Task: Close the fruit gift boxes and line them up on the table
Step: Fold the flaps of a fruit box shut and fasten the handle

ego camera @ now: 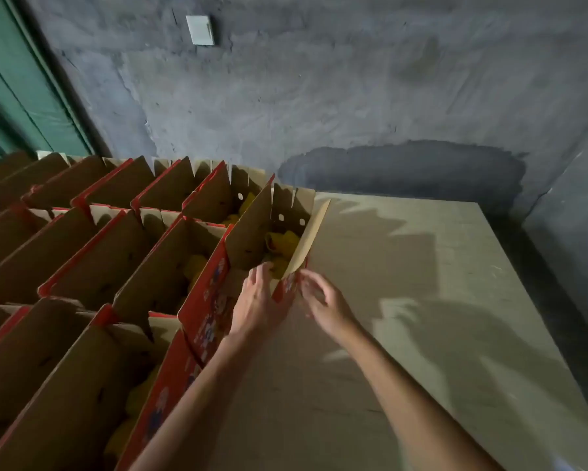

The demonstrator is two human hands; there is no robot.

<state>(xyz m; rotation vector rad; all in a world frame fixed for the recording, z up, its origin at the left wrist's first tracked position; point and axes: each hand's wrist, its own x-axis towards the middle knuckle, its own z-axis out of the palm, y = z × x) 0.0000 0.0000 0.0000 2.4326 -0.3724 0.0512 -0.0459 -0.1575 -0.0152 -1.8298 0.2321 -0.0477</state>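
Several open red-and-brown fruit gift boxes stand in rows on the left of the table. The rightmost open box (252, 239) holds yellow-wrapped fruit (280, 244), and its flaps stand up. My left hand (257, 300) rests with straight fingers on the near end of this box, fingertips over the rim. My right hand (323, 302) is at the box's near right corner, fingers loosely bent beside the upright right flap (311, 232); it is blurred, and whether it grips the flap is unclear.
The pale wooden table (404, 317) stretches to the right of the boxes, with shadows across it. A rough grey wall (319, 96) runs behind, with a white switch plate (200, 29). A green door (20, 96) stands at the far left.
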